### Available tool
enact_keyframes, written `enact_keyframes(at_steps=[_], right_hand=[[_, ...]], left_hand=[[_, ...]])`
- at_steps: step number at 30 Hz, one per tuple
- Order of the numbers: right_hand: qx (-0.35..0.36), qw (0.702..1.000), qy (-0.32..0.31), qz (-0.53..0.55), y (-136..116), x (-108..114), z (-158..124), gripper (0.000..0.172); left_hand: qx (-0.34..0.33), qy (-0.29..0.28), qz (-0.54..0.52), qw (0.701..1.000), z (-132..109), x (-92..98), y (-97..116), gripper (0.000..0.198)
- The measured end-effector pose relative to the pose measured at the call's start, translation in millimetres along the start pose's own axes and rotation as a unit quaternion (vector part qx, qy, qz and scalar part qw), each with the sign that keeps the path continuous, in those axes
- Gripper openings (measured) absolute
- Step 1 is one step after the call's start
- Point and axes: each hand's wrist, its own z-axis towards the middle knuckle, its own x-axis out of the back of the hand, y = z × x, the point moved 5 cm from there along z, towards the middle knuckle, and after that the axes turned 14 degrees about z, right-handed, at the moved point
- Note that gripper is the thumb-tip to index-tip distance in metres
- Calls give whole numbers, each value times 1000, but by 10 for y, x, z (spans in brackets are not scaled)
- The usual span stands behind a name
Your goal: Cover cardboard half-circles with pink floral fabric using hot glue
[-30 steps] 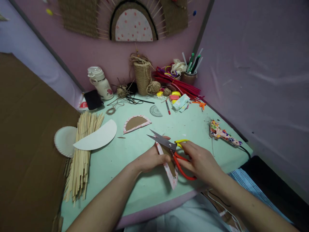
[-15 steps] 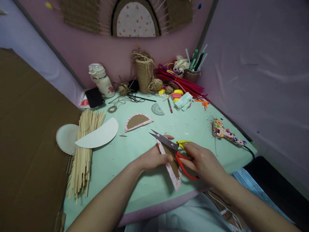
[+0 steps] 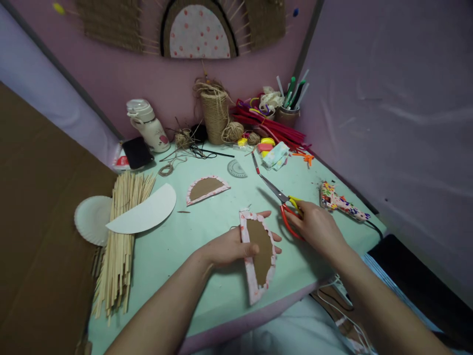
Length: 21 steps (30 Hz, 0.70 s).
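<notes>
My left hand grips a cardboard half-circle edged with folded pink-spotted white fabric, its thumb on the brown face and its fingers behind. The straight edge of the piece faces left. In my right hand is a pair of scissors with red and yellow handles; the blades look closed and point up and to the left, apart from the half-circle. A second fabric-edged half-circle lies flat on the table, farther back. The fingers of my right hand are partly hidden by the handles.
Wooden sticks lie at the left under a white half-circle, beside a paper plate. A patterned glue gun rests on the right. Behind are a protractor, a marker, a twine spool and a bottle.
My right hand has drawn the scissors away from the half-circle, up and to the right. My left hand has turned the piece so its cardboard face shows more fully.
</notes>
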Motion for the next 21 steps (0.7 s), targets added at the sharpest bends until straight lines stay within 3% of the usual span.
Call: enact_keyframes(at_steps=[3, 8, 11, 13, 16, 18, 21], right_hand=[[-8, 999, 13, -47, 54, -62, 71, 26], [77, 995, 61, -25, 9, -39, 43, 30], [99, 986, 90, 95, -40, 79, 5, 31], [74, 966, 60, 240, -91, 90, -17, 34], [22, 896, -63, 439, -284, -72, -64, 39], [14, 867, -100, 487, -441, -171, -93, 36], [23, 869, -90, 487, -590, -218, -112, 29]], left_hand=[[33, -12, -30, 999, -22, -22, 11, 86], [74, 107, -53, 990, -7, 79, -13, 61], [80, 151, -54, 984, 16, 121, -37, 40], [80, 161, -50, 982, 28, 128, -48, 38], [84, 169, -27, 982, 39, 123, -73, 42], [80, 172, -5, 982, 49, 112, -89, 44], [64, 170, 23, 983, 71, 84, -86, 47]])
